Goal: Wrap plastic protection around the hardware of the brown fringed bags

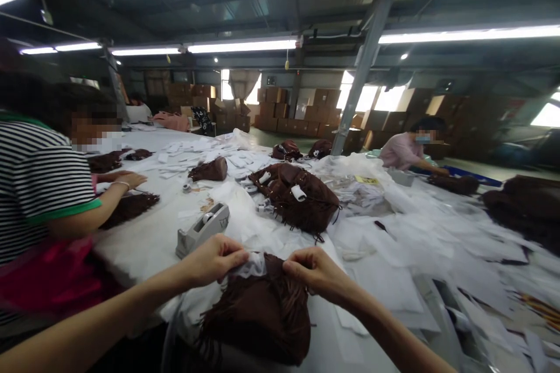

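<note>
A brown fringed bag [258, 315] lies at the near edge of the white table [144, 239], with white wrapping paper [251, 265] tucked at its top. My left hand [214, 259] is closed, pinching that white paper at the bag's upper left. My right hand [312, 271] is closed on the bag's upper right edge. The two hands are a short way apart across the top of the bag.
A grey tape dispenser [202, 228] stands just beyond my left hand. A pile of brown fringed bags [297, 198] sits mid-table amid scattered white paper and tags. A person in a striped shirt [39, 186] works at left, another [406, 148] at far right. Cardboard boxes [289, 111] line the back.
</note>
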### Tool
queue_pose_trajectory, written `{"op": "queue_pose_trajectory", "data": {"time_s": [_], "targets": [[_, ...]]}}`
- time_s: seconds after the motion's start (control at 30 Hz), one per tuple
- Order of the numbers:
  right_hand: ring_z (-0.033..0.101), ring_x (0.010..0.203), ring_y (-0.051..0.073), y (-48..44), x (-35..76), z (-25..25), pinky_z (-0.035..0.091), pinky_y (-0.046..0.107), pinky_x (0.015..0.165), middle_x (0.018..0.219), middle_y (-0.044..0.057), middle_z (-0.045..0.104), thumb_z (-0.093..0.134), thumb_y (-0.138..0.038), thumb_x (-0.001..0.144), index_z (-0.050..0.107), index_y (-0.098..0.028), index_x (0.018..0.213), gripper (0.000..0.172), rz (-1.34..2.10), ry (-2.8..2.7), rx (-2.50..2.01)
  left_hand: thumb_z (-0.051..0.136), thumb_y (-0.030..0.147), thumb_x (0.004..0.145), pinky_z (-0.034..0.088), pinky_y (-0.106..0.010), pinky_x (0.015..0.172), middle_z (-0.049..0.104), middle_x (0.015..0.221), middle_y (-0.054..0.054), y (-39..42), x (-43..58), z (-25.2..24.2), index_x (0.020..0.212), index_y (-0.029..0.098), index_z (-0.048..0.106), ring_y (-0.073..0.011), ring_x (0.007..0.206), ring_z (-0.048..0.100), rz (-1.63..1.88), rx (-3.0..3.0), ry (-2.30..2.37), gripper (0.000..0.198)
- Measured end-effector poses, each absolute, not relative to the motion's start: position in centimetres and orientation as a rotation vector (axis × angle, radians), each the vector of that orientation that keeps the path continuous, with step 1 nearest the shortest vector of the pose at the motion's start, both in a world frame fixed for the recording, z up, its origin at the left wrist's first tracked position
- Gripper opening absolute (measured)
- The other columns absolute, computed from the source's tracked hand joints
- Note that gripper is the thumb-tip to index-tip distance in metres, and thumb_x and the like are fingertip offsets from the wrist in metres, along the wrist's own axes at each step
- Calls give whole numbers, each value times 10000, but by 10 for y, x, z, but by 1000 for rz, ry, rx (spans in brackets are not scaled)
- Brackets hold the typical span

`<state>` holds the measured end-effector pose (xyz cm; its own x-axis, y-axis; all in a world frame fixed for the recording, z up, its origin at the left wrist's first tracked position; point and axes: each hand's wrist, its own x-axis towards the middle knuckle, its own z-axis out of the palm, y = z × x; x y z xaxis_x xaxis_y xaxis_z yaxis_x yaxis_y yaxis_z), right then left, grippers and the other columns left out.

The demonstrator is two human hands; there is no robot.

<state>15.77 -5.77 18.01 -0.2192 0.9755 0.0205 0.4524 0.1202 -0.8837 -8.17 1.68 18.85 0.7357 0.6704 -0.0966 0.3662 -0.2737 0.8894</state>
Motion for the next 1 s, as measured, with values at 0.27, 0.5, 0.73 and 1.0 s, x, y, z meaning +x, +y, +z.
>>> {"op": "queue_pose_trajectory", "data": {"time_s": [0.27, 0.5, 0.73, 1.0], "targets": [[326, 550, 77, -42, 187, 146, 240, 207, 486, 577, -44, 361, 515, -556, 823, 497, -148, 636, 449, 1163, -1689, -1275, 471, 416, 839, 223, -215, 473, 310, 528, 55, 52, -40, 189, 575, 154, 448, -79, 508, 279, 487, 2077, 772, 372], [381, 508, 86, -31, 225, 101, 290, 210, 476, 544, -37, 427, 566, -521, 793, 538, -148, 640, 404, 1088, -1352, -1388, 535, 415, 783, 230, -209, 471, 396, 526, 43, 89, -16, 181, 607, 132, 550, -81, 503, 334, 169, 2137, 757, 334], [332, 500, 79, -19, 222, 109, 257, 205, 455, 532, -44, 367, 518, -537, 828, 500, -160, 578, 453, 1029, -1374, -1279, 515, 425, 771, 205, -217, 454, 305, 515, 61, 87, 59, 151, 545, 161, 433, -77, 499, 282, 175, 2068, 642, 357], [544, 913, 202, -34, 253, 26, 424, 310, 834, 942, 55, 612, 523, -489, 845, 614, -188, 909, 321, 921, -1363, -1330, 540, 534, 754, 193, -218, 467, 341, 528, 66, 121, 65, 147, 627, 149, 513, -77, 493, 275, 104, 1984, 711, 407]]}}
